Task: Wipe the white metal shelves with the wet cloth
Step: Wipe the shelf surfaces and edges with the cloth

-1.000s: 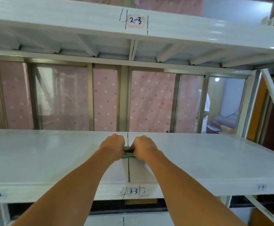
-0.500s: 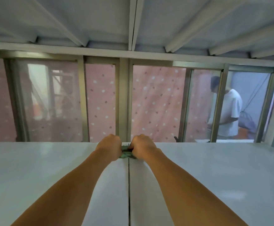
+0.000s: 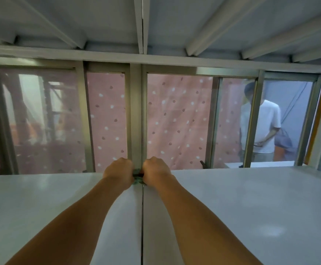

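A white metal shelf (image 3: 241,207) stretches across the lower half of the view, with a seam running down its middle. Both my arms reach forward along that seam to the shelf's far edge. My left hand (image 3: 118,170) and my right hand (image 3: 156,169) are side by side, fingers curled, gripping a small green cloth (image 3: 137,177) bunched between them. Only a sliver of the cloth shows between the two fists. It rests on the shelf surface by the back edge.
The underside of the shelf above (image 3: 156,22), with ribs, hangs close overhead. Behind the shelf stands a metal-framed window (image 3: 136,115) with a pink dotted curtain (image 3: 175,121). A person in a white shirt (image 3: 261,127) stands beyond the glass at the right.
My hands have pushed the cloth along the seam from mid-shelf to the back edge. The camera moved forward under the upper shelf, so the front edge and labels left the view.
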### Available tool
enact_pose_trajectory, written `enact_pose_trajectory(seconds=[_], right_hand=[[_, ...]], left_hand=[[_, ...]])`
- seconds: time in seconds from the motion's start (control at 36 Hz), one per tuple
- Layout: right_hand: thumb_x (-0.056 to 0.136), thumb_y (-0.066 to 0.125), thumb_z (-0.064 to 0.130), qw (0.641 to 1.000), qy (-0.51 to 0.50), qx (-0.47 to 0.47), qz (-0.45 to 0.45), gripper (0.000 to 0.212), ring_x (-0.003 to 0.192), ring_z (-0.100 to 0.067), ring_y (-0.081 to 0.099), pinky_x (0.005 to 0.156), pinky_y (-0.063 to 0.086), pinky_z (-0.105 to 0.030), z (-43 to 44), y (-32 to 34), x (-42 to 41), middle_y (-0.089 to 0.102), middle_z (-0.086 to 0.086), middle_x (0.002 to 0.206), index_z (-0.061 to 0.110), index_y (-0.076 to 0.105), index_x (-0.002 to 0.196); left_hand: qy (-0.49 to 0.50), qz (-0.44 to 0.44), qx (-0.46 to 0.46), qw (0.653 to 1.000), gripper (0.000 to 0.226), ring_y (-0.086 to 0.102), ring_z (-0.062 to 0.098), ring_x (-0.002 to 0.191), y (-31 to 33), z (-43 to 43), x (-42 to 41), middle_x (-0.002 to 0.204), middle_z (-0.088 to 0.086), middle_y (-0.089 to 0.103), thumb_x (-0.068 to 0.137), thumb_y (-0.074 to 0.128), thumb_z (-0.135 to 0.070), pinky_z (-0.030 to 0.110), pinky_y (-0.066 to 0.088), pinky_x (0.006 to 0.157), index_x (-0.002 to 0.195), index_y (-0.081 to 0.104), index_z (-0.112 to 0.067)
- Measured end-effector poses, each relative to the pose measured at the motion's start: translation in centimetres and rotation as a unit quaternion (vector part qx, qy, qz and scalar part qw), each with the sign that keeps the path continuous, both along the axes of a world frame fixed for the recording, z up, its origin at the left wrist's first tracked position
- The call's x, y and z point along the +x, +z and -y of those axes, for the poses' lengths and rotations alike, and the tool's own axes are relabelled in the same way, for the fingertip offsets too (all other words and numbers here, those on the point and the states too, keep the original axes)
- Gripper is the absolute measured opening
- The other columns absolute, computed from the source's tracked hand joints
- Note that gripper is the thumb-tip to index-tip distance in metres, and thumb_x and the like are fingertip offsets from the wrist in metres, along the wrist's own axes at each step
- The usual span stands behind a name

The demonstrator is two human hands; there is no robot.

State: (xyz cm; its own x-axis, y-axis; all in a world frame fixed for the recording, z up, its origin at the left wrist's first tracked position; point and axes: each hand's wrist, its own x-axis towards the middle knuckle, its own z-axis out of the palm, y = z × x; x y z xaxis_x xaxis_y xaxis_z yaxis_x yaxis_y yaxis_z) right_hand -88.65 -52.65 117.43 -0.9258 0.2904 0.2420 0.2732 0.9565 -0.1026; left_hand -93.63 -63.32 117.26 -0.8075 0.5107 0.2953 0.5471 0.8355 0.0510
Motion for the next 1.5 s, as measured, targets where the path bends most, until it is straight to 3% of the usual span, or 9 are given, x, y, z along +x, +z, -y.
enact_pose_trajectory(seconds=[0.11, 0.42, 0.64, 0.83, 0.94, 1.03, 1.28, 1.39, 1.5], right_hand=[[0.091, 0.068, 0.020, 1.000, 0.006, 0.018, -0.004, 0.026, 0.098, -0.030, 0.063, 0.084, 0.052, -0.035, 1.3, -0.1, 0.1, 0.065, -0.015, 0.106, 0.005, 0.068, 0.113], [0.093, 0.065, 0.020, 1.000, 0.013, 0.019, -0.012, 0.025, 0.098, -0.033, 0.063, 0.079, 0.049, -0.035, 7.5, -0.3, 0.8, 0.065, -0.017, 0.108, 0.005, 0.067, 0.113], [0.089, 0.066, 0.017, 1.000, -0.017, 0.002, -0.014, 0.026, 0.099, -0.034, 0.063, 0.081, 0.052, -0.035, 12.6, -0.5, 3.7, 0.065, -0.017, 0.108, 0.004, 0.069, 0.111], [0.089, 0.062, 0.020, 0.999, -0.033, 0.002, -0.024, 0.025, 0.096, -0.033, 0.062, 0.081, 0.051, -0.034, 17.0, -0.9, 7.4, 0.066, -0.016, 0.105, 0.010, 0.074, 0.109], [0.089, 0.062, 0.022, 0.999, -0.046, 0.005, -0.025, 0.024, 0.081, -0.029, 0.057, 0.072, 0.050, -0.030, 19.4, -1.0, 10.0, 0.066, -0.013, 0.097, 0.014, 0.076, 0.107], [0.088, 0.061, 0.020, 0.998, -0.051, 0.001, -0.024, 0.025, 0.075, -0.027, 0.052, 0.070, 0.051, -0.031, 21.1, -1.0, 11.6, 0.066, -0.013, 0.096, 0.017, 0.077, 0.107], [0.089, 0.057, 0.014, 0.998, -0.059, -0.002, -0.026, 0.030, 0.078, -0.025, 0.053, 0.067, 0.049, -0.030, 26.2, -1.2, 16.1, 0.062, -0.010, 0.095, 0.020, 0.077, 0.110], [0.088, 0.055, 0.012, 0.998, -0.060, -0.007, -0.025, 0.032, 0.076, -0.023, 0.052, 0.065, 0.050, -0.029, 28.3, -1.1, 17.4, 0.061, -0.008, 0.094, 0.021, 0.077, 0.110], [0.090, 0.057, 0.015, 0.998, -0.060, -0.003, -0.028, 0.028, 0.073, -0.022, 0.055, 0.065, 0.050, -0.027, 30.0, -1.2, 18.2, 0.066, -0.008, 0.092, 0.020, 0.077, 0.109]], left_hand=[[-0.005, 0.003, -0.002, 1.000, 0.014, 0.056, 0.020, 0.080, 0.2, 1.2, 0.2, 0.087, 0.005, 0.054, 0.090, 0.064, -0.019, 0.028, 0.049, 0.071, 0.100, 0.065, -0.009], [0.008, 0.034, 0.011, 0.999, 0.022, 0.065, 0.028, 0.093, 0.4, 7.8, 0.6, 0.103, 0.011, 0.066, 0.084, 0.068, -0.019, 0.034, 0.055, 0.081, 0.104, 0.067, -0.009], [-0.009, 0.035, 0.035, 0.999, 0.020, 0.063, 0.029, 0.101, -0.1, 13.0, 2.8, 0.110, 0.013, 0.064, 0.089, 0.058, -0.012, 0.034, 0.053, 0.081, 0.107, 0.062, -0.008], [-0.022, 0.061, 0.074, 0.995, 0.005, 0.056, 0.024, 0.081, 0.1, 17.5, 6.2, 0.090, 0.007, 0.055, 0.085, 0.057, -0.009, 0.030, 0.050, 0.068, 0.082, 0.054, -0.012], [-0.030, 0.067, 0.075, 0.994, 0.006, 0.062, 0.026, 0.091, 0.1, 19.9, 8.6, 0.098, 0.009, 0.061, 0.086, 0.059, -0.012, 0.031, 0.051, 0.072, 0.086, 0.053, -0.013], [-0.034, 0.066, 0.073, 0.995, 0.005, 0.057, 0.024, 0.083, 0.0, 21.7, 10.3, 0.091, 0.007, 0.057, 0.087, 0.059, -0.012, 0.030, 0.049, 0.069, 0.086, 0.054, -0.013], [-0.053, 0.053, 0.065, 0.995, 0.010, 0.062, 0.024, 0.090, -0.6, 26.8, 14.3, 0.098, 0.008, 0.060, 0.088, 0.061, -0.015, 0.031, 0.055, 0.076, 0.097, 0.063, -0.011], [-0.054, 0.050, 0.060, 0.995, 0.004, 0.058, 0.021, 0.080, -0.6, 28.9, 15.7, 0.082, 0.003, 0.052, 0.090, 0.058, -0.013, 0.028, 0.051, 0.069, 0.086, 0.055, -0.013], [-0.053, 0.044, 0.061, 0.996, 0.003, 0.057, 0.020, 0.078, -0.6, 30.7, 16.7, 0.082, 0.003, 0.052, 0.090, 0.058, -0.012, 0.028, 0.048, 0.066, 0.087, 0.057, -0.013]])
